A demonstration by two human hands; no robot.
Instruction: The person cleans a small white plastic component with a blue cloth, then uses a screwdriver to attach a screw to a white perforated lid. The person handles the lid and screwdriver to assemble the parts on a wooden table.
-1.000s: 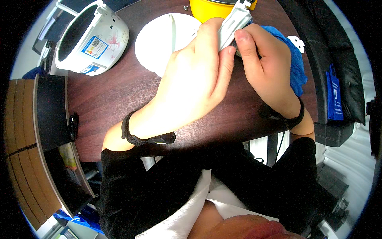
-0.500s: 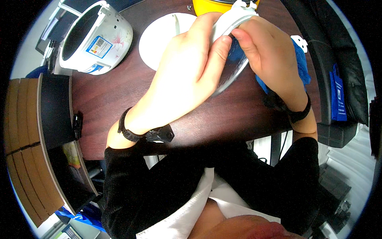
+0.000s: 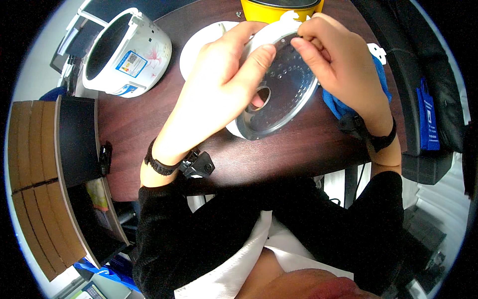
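Observation:
A rice cooker lid (image 3: 291, 74) is tilted up over the table, with a white rim and a shiny dark inner disc dotted with small bumps or holes. Near its lower left there is a round opening, and a fingertip shows through it. My left hand (image 3: 226, 74) grips the lid's left side, thumb in front and the other fingers mostly hidden behind. With fingers curled and thumb pinched in, my right hand (image 3: 338, 60) holds the lid's upper right edge. Behind my left hand lies a round white disc (image 3: 191, 55), partly covered.
A white floral rice cooker body (image 3: 154, 60) stands tilted at the back left. A yellow pot (image 3: 266, 14) sits at the far edge. The blue cloth (image 3: 343, 105) lies by my right wrist. Brown boxes (image 3: 32, 149) and a dark shelf (image 3: 77, 139) flank the table (image 3: 269, 159) on the left.
The lid has turned, so its inner disc and round opening now face me. Both hands still hold it; the left has shifted a little left and down.

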